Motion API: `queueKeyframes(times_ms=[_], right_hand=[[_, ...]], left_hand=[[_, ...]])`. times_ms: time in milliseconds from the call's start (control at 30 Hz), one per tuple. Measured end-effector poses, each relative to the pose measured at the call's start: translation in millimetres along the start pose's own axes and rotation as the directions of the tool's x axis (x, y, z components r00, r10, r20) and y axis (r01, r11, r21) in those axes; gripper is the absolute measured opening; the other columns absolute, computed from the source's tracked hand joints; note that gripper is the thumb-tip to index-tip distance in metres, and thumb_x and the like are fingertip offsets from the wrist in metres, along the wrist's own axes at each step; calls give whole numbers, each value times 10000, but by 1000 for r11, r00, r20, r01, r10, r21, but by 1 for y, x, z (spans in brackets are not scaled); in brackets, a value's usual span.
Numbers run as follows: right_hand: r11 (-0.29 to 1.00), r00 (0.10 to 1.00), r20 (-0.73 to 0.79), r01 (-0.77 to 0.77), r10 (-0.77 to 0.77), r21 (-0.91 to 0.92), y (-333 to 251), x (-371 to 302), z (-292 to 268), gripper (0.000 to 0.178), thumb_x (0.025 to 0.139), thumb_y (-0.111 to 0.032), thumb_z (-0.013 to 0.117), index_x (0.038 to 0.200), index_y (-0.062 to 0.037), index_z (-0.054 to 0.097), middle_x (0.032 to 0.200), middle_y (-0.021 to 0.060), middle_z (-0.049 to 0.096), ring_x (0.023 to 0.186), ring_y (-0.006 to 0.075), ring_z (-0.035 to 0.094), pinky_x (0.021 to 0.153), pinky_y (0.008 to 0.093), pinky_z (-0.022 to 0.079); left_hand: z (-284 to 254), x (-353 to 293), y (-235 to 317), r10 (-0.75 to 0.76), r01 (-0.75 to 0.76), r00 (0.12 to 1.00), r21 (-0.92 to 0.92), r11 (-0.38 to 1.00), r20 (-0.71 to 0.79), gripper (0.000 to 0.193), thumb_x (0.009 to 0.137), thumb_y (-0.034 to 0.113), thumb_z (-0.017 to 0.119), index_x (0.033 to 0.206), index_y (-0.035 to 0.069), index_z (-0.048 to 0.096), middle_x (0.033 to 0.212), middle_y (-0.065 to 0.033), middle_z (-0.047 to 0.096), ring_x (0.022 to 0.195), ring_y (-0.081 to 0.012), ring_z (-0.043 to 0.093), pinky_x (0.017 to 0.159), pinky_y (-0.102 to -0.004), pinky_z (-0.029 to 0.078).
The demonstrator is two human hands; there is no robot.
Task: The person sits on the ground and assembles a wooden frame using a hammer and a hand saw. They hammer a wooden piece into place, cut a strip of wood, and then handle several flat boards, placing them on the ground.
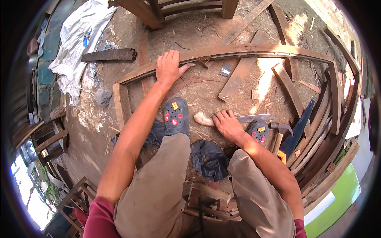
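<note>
My left hand [168, 69] is wrapped over the long top rail of a wooden frame [238, 49], fingers on its far side and thumb along the near side. The frame lies across the ground ahead of my feet. Lower and to the right, my right hand [229, 125] is closed over a machete where its handle meets the blade. The machete's pale curved handle [203, 118] sticks out left of my fingers, and its blade [256, 118] points right, above my right shoe. My palm hides the middle of it.
A hammer [281, 127] and a blue-bladed handsaw [297, 129] lie right of my right shoe, beside stacked lumber [337, 174]. Loose boards [238, 79] lie beyond the frame rail. Black plastic [209, 158] sits between my legs; white sheeting [79, 43] lies far left. A wooden furniture piece [139, 12] stands ahead.
</note>
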State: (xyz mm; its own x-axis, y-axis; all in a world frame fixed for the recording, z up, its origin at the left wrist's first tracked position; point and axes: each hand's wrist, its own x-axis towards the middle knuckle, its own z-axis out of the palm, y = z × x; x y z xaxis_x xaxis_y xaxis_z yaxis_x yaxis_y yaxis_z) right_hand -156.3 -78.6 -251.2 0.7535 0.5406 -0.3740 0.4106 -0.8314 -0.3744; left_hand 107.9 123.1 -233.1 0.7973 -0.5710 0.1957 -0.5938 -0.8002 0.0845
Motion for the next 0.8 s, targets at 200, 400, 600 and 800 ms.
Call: queueKeyframes(times_ms=[200,400,600,800], right_hand=[[987,973,-231,46,-9,154,4,-26,-49,574,794,-191,739,1295,27,562,1226,166,581,1160,336,552,1012,452,418],[890,773,-568,10,282,455,18,-49,-150,590,748,-38,805,1279,49,562,1094,206,649,987,345,665,888,423,541],[398,379,-683,598,624,696,36,-41,-254,103,1001,-104,652,981,-15,605,783,48,573,685,177,574,676,375,520],[314,437,-800,756,412,574,40,5,-331,185,979,-93,636,805,-36,611,679,31,496,623,172,522,669,400,491]], left_hand=[[-1,-8,1,-75,61,995,-200,978,-62,572,783,511,812,1139,86,667,1037,-84,692,1003,-273,650,876,-407,443],[-7,-8,-9,-46,39,999,-291,956,-19,545,808,461,804,1189,104,646,1074,-81,695,1054,-264,643,915,-408,431],[0,-10,-7,8,-9,1000,-124,992,-4,588,791,429,820,1237,108,609,1093,-63,666,1046,-244,629,892,-393,438],[3,-15,-9,19,-20,999,-32,999,-31,606,782,443,821,1236,108,601,1072,-46,642,1039,-223,623,886,-378,441]])
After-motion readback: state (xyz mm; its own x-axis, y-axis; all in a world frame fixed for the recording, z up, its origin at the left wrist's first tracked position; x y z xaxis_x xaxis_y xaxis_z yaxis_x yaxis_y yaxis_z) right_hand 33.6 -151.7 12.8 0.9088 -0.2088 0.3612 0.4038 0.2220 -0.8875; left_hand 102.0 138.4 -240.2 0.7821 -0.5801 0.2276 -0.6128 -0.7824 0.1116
